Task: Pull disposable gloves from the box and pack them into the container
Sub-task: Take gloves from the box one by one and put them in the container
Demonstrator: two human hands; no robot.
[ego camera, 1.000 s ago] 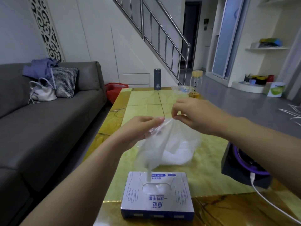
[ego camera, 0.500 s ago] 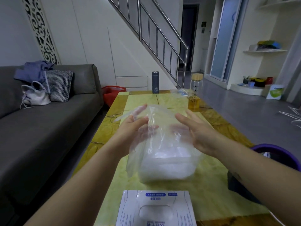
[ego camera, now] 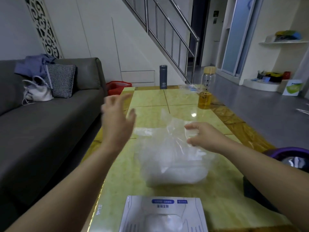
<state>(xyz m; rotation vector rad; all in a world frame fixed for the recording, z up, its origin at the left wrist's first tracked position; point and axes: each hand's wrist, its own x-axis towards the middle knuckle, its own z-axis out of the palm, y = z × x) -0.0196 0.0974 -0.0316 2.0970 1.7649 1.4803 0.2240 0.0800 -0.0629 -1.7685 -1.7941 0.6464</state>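
A clear plastic container [ego camera: 150, 166] stands mid-table, with white crumpled gloves piled in its bottom. A thin clear disposable glove [ego camera: 168, 131] drapes over its top opening. My right hand [ego camera: 205, 137] is at the container's right upper edge, thumb and fingers pinched on that glove film. Left of the container, my left hand [ego camera: 117, 119] hovers in the air, fingers spread, holding nothing and blurred by motion. The white and blue glove box [ego camera: 164, 213] lies at the near table edge, a glove bulging in its oval opening.
On the yellow table [ego camera: 150, 101] a glass bottle of amber liquid [ego camera: 205, 97] stands far right and a dark flask [ego camera: 163, 77] at the far end. A purple-rimmed black device [ego camera: 292, 156] sits close on the right. A grey sofa [ego camera: 50, 123] runs along the left.
My left hand has let go of the glove and lifted away to the left, fingers spread. My right hand has closed on the glove at the container's top. The view tilted up slightly.
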